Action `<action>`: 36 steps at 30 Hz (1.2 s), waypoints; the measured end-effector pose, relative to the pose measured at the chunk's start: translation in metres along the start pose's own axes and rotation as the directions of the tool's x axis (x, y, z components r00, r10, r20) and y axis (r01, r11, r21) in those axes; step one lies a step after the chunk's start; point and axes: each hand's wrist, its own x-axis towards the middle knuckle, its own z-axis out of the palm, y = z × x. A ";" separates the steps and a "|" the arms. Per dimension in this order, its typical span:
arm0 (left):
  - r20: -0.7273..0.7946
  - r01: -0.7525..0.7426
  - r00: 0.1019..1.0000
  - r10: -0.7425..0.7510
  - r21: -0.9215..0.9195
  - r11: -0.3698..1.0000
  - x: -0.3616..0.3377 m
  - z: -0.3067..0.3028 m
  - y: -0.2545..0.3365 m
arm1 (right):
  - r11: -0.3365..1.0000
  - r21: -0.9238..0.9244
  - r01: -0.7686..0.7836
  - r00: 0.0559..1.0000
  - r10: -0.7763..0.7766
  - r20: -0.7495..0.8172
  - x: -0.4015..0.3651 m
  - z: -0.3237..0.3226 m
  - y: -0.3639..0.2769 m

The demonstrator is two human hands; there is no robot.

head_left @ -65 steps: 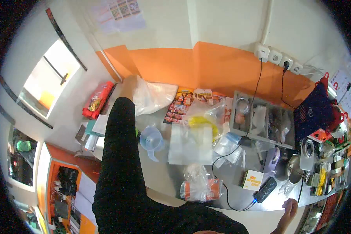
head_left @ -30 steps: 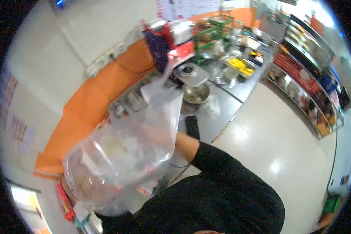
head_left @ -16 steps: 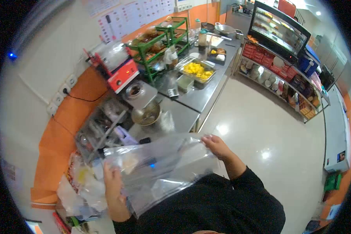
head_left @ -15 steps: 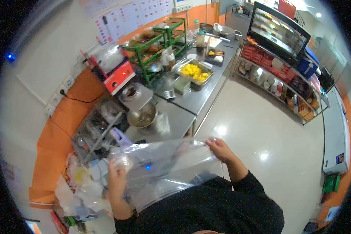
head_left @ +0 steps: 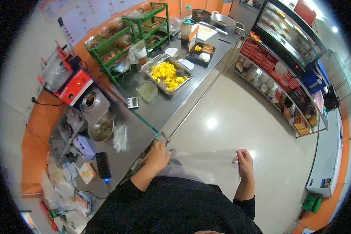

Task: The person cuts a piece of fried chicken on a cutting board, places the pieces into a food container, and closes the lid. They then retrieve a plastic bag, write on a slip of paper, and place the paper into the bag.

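Note:
A large clear plastic bag (head_left: 202,163) is stretched sideways in front of my body, above the floor. My right hand (head_left: 245,163) pinches its right edge between thumb and fingers. At the other end, my left hand (head_left: 156,158) is closed on the bag's left side, partly blurred, close to the corner of the steel table (head_left: 142,134). The bag is so transparent that the floor shows through it, and its lower part disappears against my black top.
On the steel table are a tray of yellow food pieces (head_left: 168,75), a timer (head_left: 132,102), a green rack (head_left: 117,50), a red sealing machine (head_left: 76,86), a metal bowl (head_left: 101,128) and a black power bank (head_left: 103,165). A display case (head_left: 288,29) stands across the aisle.
The bag and both hands have shifted right, away from the tabletop and over the floor. My view has turned, and the power bank is now uncovered.

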 end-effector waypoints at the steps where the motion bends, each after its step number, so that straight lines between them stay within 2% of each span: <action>1: 0.026 -0.072 0.997 0.076 -0.136 0.988 0.026 0.006 0.014 | 0.999 -0.043 0.017 1.000 -0.018 -0.021 0.020 -0.002 -0.003; 2: 0.038 -0.138 0.987 0.154 -0.274 0.952 0.053 0.015 0.026 | 0.995 -0.089 0.034 0.999 -0.038 -0.040 0.042 -0.001 -0.007; 5: 0.352 0.131 0.922 0.160 -0.674 0.727 0.133 0.047 0.059 | 0.981 -0.171 0.091 0.994 -0.101 -0.048 0.089 0.034 -0.040; 6: 0.408 0.167 0.892 0.194 -0.696 0.698 0.158 0.061 0.069 | 0.987 -0.097 0.132 0.991 -0.130 0.019 0.109 0.045 -0.040; 9: 0.529 0.287 0.801 0.281 -0.751 0.595 0.237 0.087 0.097 | 0.999 -0.018 -0.029 0.990 0.031 0.135 0.172 0.068 -0.030; 11: 0.591 0.393 0.744 0.313 -0.766 0.509 0.272 0.093 0.112 | 0.937 0.211 -0.277 0.954 0.243 0.175 0.203 0.077 -0.025; 12: 0.568 0.360 0.770 0.291 -0.763 0.537 0.284 0.100 0.116 | 0.911 0.256 -0.324 0.936 0.270 0.225 0.218 0.081 -0.025; 15: 0.660 0.431 0.712 0.240 -0.680 0.593 0.327 0.127 0.112 | 0.875 0.234 -0.423 0.888 0.348 0.300 0.268 0.083 -0.027; 16: 0.654 0.476 0.726 0.213 -0.701 0.531 0.336 0.142 0.108 | 0.831 0.243 -0.501 0.858 0.440 0.265 0.283 0.089 -0.035; 19: 0.808 0.742 0.573 0.136 -0.582 0.333 0.370 0.144 0.104 | 0.815 0.069 -0.575 0.796 0.538 0.277 0.330 0.082 -0.053; 20: 0.804 0.805 0.583 0.118 -0.591 0.048 0.366 0.183 0.089 | 0.799 0.110 -0.592 0.778 0.530 0.336 0.349 0.079 -0.044; 21: 0.825 0.822 0.564 0.037 -0.557 -0.118 0.370 0.189 0.087 | 0.875 -0.013 -0.484 0.812 0.455 0.365 0.376 0.064 -0.013; 23: 0.868 0.756 0.485 -0.108 -0.478 -0.447 0.376 0.196 0.081 | 0.951 -0.228 -0.210 0.833 0.296 0.468 0.435 0.024 0.055; 24: 0.843 0.649 0.517 -0.149 -0.499 -0.574 0.372 0.211 0.074 | 0.814 -0.572 -0.099 0.894 0.325 0.308 0.453 0.020 0.053; 25: 0.841 0.560 0.492 -0.225 -0.504 -0.658 0.364 0.233 0.066 | 0.796 -0.547 -0.260 0.824 0.478 0.304 0.471 0.014 0.048; 27: 0.831 0.349 0.419 -0.366 -0.520 -0.780 0.339 0.299 0.044 | 0.729 -0.360 -0.582 0.741 0.658 0.133 0.500 0.009 0.046; 29: 0.789 0.235 0.513 -0.338 -0.508 -0.829 0.286 0.380 0.022 | 0.838 -0.226 -0.496 0.809 0.541 0.229 0.543 -0.027 0.121; 30: 0.763 0.179 0.559 -0.324 -0.493 -0.852 0.272 0.401 0.024 | 0.809 -0.139 -0.570 0.767 0.586 0.261 0.561 -0.036 0.129; 31: 0.779 0.313 0.453 -0.433 -0.594 -0.741 0.282 0.391 0.044 | 0.765 -0.058 -0.642 0.722 0.628 0.292 0.580 -0.045 0.138; 33: 0.718 0.605 0.253 -0.648 -0.640 -0.473 0.316 0.344 0.100 | 0.401 0.107 -0.910 0.411 0.832 0.373 0.616 -0.032 0.111; 34: 0.495 0.771 0.378 -0.782 -0.636 -0.029 0.322 0.338 0.110 | 0.424 -0.013 -0.906 0.385 0.834 0.396 0.617 -0.020 0.085; 36: 0.184 0.822 0.445 -0.876 -0.473 0.318 0.320 0.346 0.105 | 0.664 -0.391 -0.637 0.502 0.743 0.444 0.603 0.012 0.031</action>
